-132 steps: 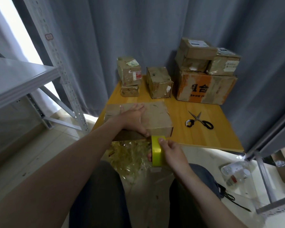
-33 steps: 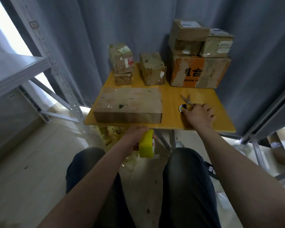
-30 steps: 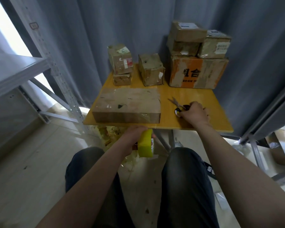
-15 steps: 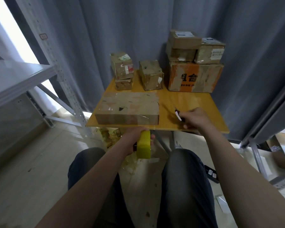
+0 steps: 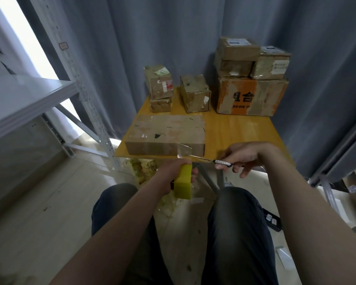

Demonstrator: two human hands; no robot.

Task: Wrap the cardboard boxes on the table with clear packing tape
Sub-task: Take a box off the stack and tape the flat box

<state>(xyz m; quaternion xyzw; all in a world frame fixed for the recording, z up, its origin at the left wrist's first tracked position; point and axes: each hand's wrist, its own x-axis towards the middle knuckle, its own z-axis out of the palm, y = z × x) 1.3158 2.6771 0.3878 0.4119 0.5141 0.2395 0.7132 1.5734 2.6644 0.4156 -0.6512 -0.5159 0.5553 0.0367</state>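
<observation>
Dim room, daylight glaring at upper left; wide-angle bending, soft edges.

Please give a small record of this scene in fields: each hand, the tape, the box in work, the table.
Left hand: grips yellow roll of clear packing tape below the wooden table edge
Right hand: holds small dark-handled metal scissors, blades pointing at the tape strip
Tape strip: clear, runs from the roll to the wide flat cardboard box front face
Table: yellow top; flat box at front left
Behind: large orange-and-brown cardboard box, smaller boxes on and beside it
</observation>
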